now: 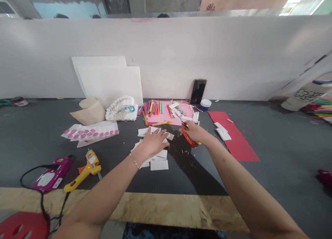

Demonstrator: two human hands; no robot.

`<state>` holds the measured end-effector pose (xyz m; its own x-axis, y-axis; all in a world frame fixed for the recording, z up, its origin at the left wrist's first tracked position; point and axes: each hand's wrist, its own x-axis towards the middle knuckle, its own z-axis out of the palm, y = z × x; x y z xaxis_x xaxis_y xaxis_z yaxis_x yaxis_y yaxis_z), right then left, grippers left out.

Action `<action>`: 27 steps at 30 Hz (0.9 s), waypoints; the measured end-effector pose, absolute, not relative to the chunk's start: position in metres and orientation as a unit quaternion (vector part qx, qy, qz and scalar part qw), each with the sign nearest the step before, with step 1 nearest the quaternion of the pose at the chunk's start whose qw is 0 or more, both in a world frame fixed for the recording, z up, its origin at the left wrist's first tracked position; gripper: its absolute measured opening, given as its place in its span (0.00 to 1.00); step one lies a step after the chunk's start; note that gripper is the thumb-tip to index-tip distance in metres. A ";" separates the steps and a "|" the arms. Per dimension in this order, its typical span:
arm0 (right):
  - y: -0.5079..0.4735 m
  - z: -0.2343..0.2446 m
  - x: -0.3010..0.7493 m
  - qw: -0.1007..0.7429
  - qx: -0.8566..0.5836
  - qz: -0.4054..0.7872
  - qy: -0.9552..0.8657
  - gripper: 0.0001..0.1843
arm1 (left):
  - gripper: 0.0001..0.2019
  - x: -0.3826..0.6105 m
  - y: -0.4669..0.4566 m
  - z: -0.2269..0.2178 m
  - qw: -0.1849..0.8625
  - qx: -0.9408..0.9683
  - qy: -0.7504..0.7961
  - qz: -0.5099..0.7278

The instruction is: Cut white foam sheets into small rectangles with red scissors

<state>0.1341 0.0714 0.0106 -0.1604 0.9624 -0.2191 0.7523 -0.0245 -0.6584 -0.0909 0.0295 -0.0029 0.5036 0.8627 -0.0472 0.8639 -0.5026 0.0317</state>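
Observation:
My left hand lies palm down with its fingers spread, over several small white pieces of paper or card. A beaded bracelet circles that wrist. Scissors with red handles are in my right hand, their blades pointing away over a pink sheet. Small white scraps are scattered on the dark table below the scissors. Crayons or markers lie in a row on the pink sheet, and a yellow pen rests along its near edge.
A yellow glue gun and a purple corded device lie at left. White boards lean on the partition beside fluffy white yarn. A phone stands near a small jar. Red paper lies at right.

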 end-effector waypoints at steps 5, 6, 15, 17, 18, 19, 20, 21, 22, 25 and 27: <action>0.072 0.010 0.153 0.171 -0.658 0.238 -0.693 0.19 | 0.24 -0.094 0.000 0.004 -0.043 0.851 0.523 -0.006; 0.069 0.010 0.154 0.179 -0.654 0.224 -0.700 0.20 | 0.27 -0.088 -0.009 0.006 -0.048 0.854 0.519 0.004; 0.039 0.005 0.141 0.214 -0.609 0.152 -0.749 0.20 | 0.27 -0.080 -0.038 -0.030 -0.065 0.885 0.460 -0.014; 0.037 -0.003 0.143 0.215 -0.616 0.132 -0.746 0.19 | 0.25 -0.092 -0.036 -0.031 -0.085 0.869 0.487 -0.021; 0.036 -0.008 0.144 0.215 -0.620 0.121 -0.745 0.19 | 0.25 -0.096 -0.035 -0.030 -0.094 0.867 0.490 -0.019; 0.035 -0.012 0.145 0.216 -0.623 0.109 -0.744 0.19 | 0.25 -0.098 -0.035 -0.028 -0.102 0.868 0.486 -0.013; 0.035 -0.017 0.146 0.218 -0.625 0.096 -0.744 0.19 | 0.25 -0.098 -0.036 -0.026 -0.109 0.871 0.479 -0.004; 0.034 -0.020 0.145 0.220 -0.623 0.085 -0.746 0.19 | 0.26 -0.098 -0.036 -0.024 -0.114 0.875 0.471 0.006; 0.033 -0.023 0.145 0.221 -0.619 0.075 -0.750 0.19 | 0.27 -0.097 -0.035 -0.024 -0.117 0.876 0.468 0.015; 0.032 -0.029 0.144 0.214 -0.616 0.061 -0.755 0.20 | 0.32 -0.094 -0.029 -0.027 -0.104 0.865 0.491 0.018; 0.031 -0.032 0.145 0.202 -0.626 0.058 -0.751 0.19 | 0.34 -0.096 -0.024 -0.030 -0.090 0.846 0.525 0.007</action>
<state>0.1450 0.0309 -0.0325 -0.1336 0.9639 0.2302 0.9169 0.2083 -0.3404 -0.0960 -0.0238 -0.0297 0.4492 0.8871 0.1061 0.8895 -0.4330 -0.1458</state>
